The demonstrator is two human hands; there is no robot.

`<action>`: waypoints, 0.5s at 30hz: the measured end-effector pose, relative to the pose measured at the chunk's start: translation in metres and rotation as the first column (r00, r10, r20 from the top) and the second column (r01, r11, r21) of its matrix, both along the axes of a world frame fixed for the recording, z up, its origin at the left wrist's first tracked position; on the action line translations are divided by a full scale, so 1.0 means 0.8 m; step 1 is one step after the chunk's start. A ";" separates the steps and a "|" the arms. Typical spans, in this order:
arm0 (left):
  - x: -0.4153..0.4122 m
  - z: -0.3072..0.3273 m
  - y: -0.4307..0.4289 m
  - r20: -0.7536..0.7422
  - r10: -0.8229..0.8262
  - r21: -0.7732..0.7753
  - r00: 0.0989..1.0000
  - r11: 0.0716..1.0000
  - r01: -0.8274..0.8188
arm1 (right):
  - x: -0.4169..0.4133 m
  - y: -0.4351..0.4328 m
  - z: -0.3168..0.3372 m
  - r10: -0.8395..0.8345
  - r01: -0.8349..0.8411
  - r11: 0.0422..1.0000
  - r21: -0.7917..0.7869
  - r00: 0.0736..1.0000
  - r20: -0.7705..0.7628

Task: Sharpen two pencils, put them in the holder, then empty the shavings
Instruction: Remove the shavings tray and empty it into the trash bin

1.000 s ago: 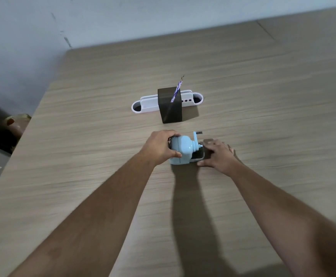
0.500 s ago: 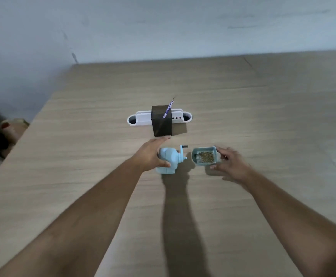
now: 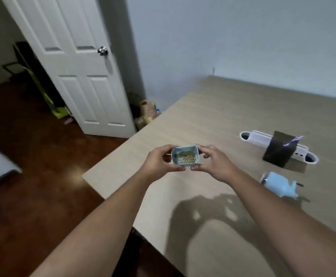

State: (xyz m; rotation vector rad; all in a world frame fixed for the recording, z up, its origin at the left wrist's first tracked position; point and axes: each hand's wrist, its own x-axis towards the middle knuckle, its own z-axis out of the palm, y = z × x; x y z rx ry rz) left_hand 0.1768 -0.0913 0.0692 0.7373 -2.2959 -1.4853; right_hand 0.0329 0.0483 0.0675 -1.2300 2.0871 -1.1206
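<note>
— Two hands, one item held. What is it?
— Item one: a pale blue shavings tray (image 3: 185, 157), at the centre of the frame, above the near left corner of the wooden table (image 3: 213, 120). It holds brownish pencil shavings (image 3: 187, 156), heaped toward its middle.

— Grip?
— The left hand (image 3: 159, 163) pinches the tray's left end, thumb below, fingers curled over the top. The right hand (image 3: 216, 162) pinches the right end the same way. Both are closed on the tray, which sits level, open side up.

— Item two?
— A pale blue crank sharpener (image 3: 279, 184), at the right of the frame, on the table, well apart from the tray. Its crank handle points right.

— Item three?
— A dark, square pencil holder (image 3: 279, 151), above the sharpener in the frame, upright. A purple pencil (image 3: 293, 141) leans out of its top toward the right. Whether a second pencil stands inside, I cannot tell.

— Anything behind it?
— A white, long desk organiser (image 3: 257, 137), touching or just behind the holder, with round wells at both ends.

— Surroundings?
— A white panelled door (image 3: 79, 76) with a metal knob (image 3: 102, 50), upper left; dark wood floor (image 3: 33, 166) at left.
</note>
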 end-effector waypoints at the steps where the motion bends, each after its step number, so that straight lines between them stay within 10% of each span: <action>1: 0.035 -0.005 -0.023 0.004 0.050 0.006 0.999 0.999 -0.050 | 0.028 -0.032 -0.001 0.064 -0.064 0.998 -0.009 0.997 0.042; 15: 0.451 -0.130 -0.254 0.199 0.455 0.237 0.868 0.837 -0.493 | 0.390 -0.357 -0.121 0.461 -0.549 0.822 0.154 0.798 0.388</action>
